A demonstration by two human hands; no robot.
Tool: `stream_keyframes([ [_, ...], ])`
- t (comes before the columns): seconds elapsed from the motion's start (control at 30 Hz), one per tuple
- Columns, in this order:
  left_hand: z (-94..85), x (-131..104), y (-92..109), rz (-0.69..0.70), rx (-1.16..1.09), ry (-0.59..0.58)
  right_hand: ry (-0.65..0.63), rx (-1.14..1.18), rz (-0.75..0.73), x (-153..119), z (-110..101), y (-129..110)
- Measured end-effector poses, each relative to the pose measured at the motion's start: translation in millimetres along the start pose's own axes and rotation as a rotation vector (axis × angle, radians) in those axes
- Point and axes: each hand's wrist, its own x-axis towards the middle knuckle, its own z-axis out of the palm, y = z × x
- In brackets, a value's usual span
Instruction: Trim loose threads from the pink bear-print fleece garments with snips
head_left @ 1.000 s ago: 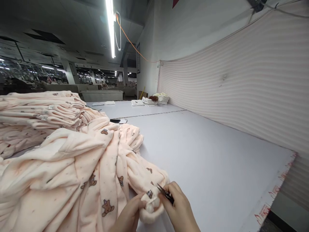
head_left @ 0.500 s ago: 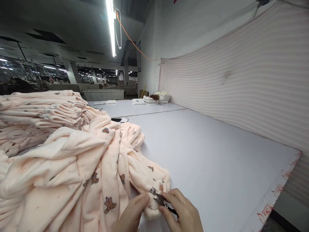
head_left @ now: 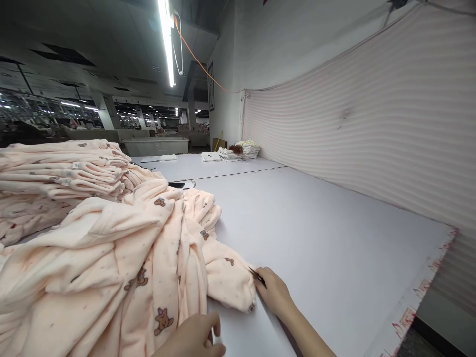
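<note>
A peach plush garment (head_left: 163,263) printed with small brown bears lies in loose folds in front of me, one end of it, perhaps a sleeve, stretching right across the table. My right hand (head_left: 274,292) is closed around dark thread snips (head_left: 258,276), their pointed tips at the edge of that end. Low in the view, my left hand (head_left: 193,337) is beside the garment's folds, fingers loosely bent and apart, with nothing seen in them.
To the left rises a stack of folded peach garments (head_left: 63,171) with white labels. A dark flat object (head_left: 176,185) lies on the pale table (head_left: 316,238) behind the garment. Paper stacks (head_left: 230,152) stand at the far end. Striped fabric (head_left: 345,124) hangs along the right wall.
My left hand has let go of the garment's end and drawn back toward me. My right hand has moved away from me with the snips, and the end lies flatter on the table.
</note>
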Motion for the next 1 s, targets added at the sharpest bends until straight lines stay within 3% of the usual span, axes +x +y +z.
stream_keyframes([
  [0.17, 7.0, 12.7, 3.7, -0.006, 0.093, -0.096, -0.068, -0.004, -0.094, -19.2, -2.8, -0.8],
  [0.33, 12.4, 7.9, 8.2, 0.026, 0.054, -0.065, -0.057, 0.001, -0.112, -30.1, 6.2, 0.1],
  [0.5, 17.5, 6.6, 1.4, 0.048, -0.055, 0.019, -0.086, 0.182, -0.153, -38.5, 12.8, -9.7],
  [0.67, 19.8, 0.1, -3.4, 0.041, -0.101, 0.053, -0.086, 0.48, -0.087, -49.0, 3.3, -19.9],
  [0.83, 26.8, -9.5, 19.8, 0.156, -0.269, 0.273, -0.248, 0.905, 0.058, -61.7, -2.6, -37.6],
  [1.0, 38.8, -8.8, 29.5, 0.273, -0.336, 0.458, -0.235, 1.292, 0.165, -71.3, 0.4, -58.7],
])
